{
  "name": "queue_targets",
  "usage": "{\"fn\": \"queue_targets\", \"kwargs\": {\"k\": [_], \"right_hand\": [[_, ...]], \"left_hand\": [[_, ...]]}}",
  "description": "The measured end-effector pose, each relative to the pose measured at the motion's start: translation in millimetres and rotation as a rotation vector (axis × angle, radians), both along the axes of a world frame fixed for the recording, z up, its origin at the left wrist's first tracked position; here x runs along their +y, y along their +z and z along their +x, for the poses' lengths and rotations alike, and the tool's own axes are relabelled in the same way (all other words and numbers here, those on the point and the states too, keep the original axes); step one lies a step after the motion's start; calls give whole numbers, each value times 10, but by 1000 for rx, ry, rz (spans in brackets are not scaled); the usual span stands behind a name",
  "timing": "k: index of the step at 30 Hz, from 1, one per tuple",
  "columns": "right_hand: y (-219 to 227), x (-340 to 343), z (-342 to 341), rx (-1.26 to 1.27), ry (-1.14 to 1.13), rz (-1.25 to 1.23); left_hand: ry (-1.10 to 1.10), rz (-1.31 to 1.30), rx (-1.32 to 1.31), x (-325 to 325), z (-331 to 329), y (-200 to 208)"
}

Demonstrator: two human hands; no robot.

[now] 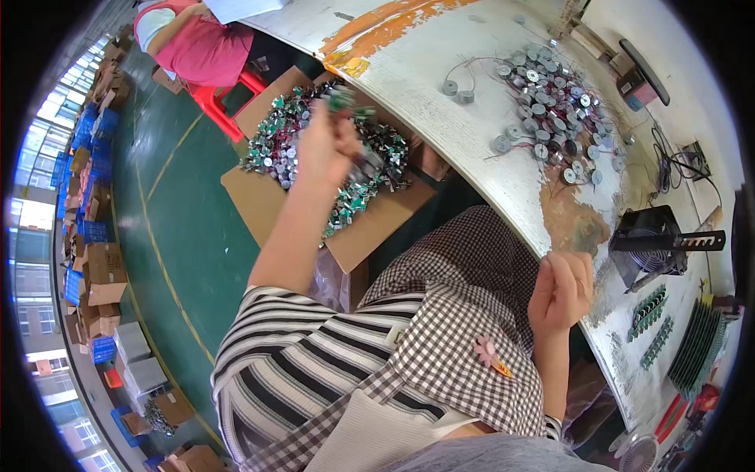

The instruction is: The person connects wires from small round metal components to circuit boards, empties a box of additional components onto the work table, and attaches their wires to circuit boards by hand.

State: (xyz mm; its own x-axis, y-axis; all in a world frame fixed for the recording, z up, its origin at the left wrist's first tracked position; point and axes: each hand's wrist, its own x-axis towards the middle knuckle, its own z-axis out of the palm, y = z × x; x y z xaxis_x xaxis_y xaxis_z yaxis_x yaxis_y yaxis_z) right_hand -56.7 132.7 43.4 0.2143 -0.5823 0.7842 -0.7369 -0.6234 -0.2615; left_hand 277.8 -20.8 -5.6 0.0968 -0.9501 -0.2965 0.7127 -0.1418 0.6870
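Observation:
My left hand (324,153) is over an open cardboard box (252,200), its fingers curled and smeared by motion. Blurred green and grey parts (341,99) show at its fingers; they look like small circuit boards with motors attached. Many similar green-and-silver assemblies (271,145) fill the box. At the edge of the white worktable (440,47), my right hand (562,291) is closed, fingers bent in toward the palm; whatever is inside, if anything, is hidden. Beyond it on the table lies a heap of round silver motors (543,102) with thin dark and red wires.
A black fan on a stand (649,240) stands right of my right hand. Strips of green circuit boards (696,346) lie farther right. A person in pink (193,43) sits on a red stool (216,106) at upper left. Cartons and blue crates (94,236) line the left side.

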Motion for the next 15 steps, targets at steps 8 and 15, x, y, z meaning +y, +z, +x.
{"fn": "queue_targets", "kwargs": {"k": [8,15], "right_hand": [[-1,120,-63,18,2,58],[-136,205,-210,54,22,106]], "left_hand": [[264,185,-384,-1184,1237,-587],[-266,-615,-863,500,-962,-141]]}}
